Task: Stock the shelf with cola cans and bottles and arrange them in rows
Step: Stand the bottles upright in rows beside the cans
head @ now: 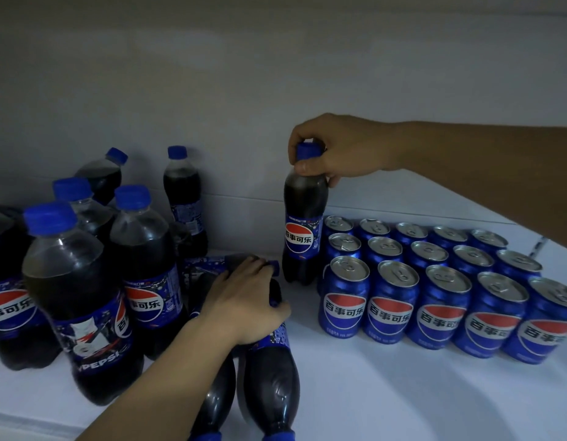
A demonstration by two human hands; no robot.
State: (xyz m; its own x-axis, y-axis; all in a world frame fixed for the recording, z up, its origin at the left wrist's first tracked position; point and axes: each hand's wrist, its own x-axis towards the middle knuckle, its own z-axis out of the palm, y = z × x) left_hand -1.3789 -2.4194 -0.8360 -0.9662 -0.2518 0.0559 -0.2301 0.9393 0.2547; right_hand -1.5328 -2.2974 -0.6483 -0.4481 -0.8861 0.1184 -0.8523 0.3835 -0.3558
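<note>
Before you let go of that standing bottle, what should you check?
1. Right hand grips the bottle near its cap: ok.
2. Bottle upright: ok.
3. Bottle's bottom flat on the shelf: cannot tell.
4. Cans beside it in neat rows: ok.
5. All bottles standing: not ok, the left hand holds lying bottles.

"百事可乐" is printed on the globe logo of the middle bottle [303,240] and of each of the front cans [344,310], "PEPSI" is read low on the left bottle [81,281], and finer print is left illegible.
</note>
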